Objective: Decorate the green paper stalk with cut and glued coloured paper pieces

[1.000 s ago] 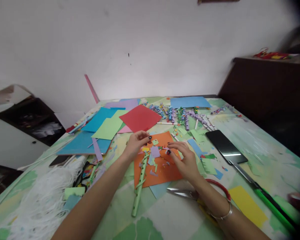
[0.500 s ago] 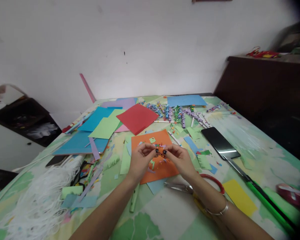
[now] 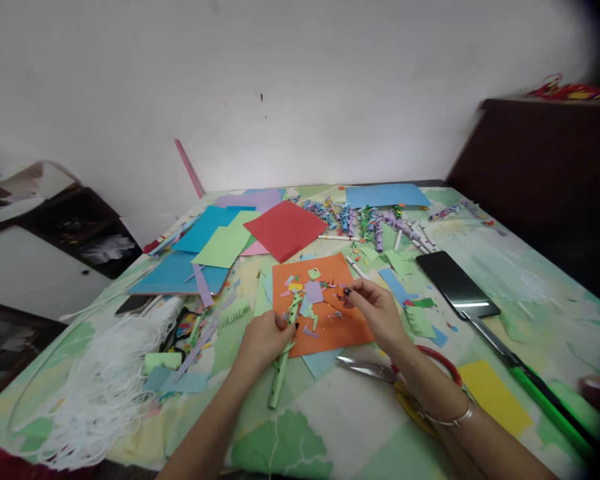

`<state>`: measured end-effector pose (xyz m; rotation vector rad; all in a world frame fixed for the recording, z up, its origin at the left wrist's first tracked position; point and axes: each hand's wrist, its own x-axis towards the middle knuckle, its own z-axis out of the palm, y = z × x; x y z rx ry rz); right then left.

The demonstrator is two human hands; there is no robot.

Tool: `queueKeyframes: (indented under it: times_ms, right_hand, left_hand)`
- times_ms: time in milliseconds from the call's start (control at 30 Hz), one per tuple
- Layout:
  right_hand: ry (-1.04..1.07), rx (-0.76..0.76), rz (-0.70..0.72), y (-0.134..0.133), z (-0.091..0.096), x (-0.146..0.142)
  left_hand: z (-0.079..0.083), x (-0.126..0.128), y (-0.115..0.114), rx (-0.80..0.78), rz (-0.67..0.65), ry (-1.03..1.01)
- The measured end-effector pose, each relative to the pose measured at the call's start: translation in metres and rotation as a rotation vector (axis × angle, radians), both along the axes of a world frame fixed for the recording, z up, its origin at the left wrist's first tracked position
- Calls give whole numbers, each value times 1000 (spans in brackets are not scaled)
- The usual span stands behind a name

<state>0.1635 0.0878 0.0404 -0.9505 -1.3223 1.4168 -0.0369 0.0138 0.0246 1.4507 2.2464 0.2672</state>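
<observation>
A pale green paper tube (image 3: 277, 383) pierced with small holes lies slantwise, its upper part over an orange sheet (image 3: 349, 339) and its lower end on the patterned surface (image 3: 325, 413). The left hand (image 3: 264, 341) curls over its middle, covering that stretch; whether those fingers grip or only touch it, I cannot tell. The right hand (image 3: 377, 308) is at the sheet's right side, thumb and forefinger drawn close together; any scrap between them is too small to make out. Around a lilac square (image 3: 314, 292), many tiny clippings blur into specks of colour.

Scissors (image 3: 367, 369) lie nearer the camera, their red and yellow handles partly hidden by the right forearm. Dark strokes on a green scrap (image 3: 236, 311) left of the sheet cannot be read as letters. Right of the sheet, a black phone (image 3: 457, 283) shows a glossy face with a reflection; a green-handled tool (image 3: 490, 340) meets its near edge, the handle fading into the dark right border. There a reddish object (image 3: 597, 393) is blurred and cut off. Farther back, curled paper pieces (image 3: 347, 219) overlap too tightly to separate.
</observation>
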Motion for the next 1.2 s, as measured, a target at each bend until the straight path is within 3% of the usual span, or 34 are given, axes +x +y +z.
queueKeyframes:
  times_ms: [133,267,433,567,733,900,1200]
  right_hand:
    - [3,-2,0,1,-2,0]
    - [29,-13,-8,3,-5,2]
    - [128,10,-23,4,-2,10]
    - [178,59,-68,4,5,15]
    - [142,96,-126,1,11,16]
    - [67,151,-94,0,12,15]
    - [65,-10,-65,1,4,10]
  left_hand:
    - [2,0,7,7,-51,31]
    - [13,0,14,176,-37,7]
    - [26,16,29,399,-87,-414]
    - [26,39,34,499,-129,-669]
    - [10,57,27,444,-190,-836]
    - [-3,58,20,395,-161,-899]
    - [-4,55,16,382,-205,-860]
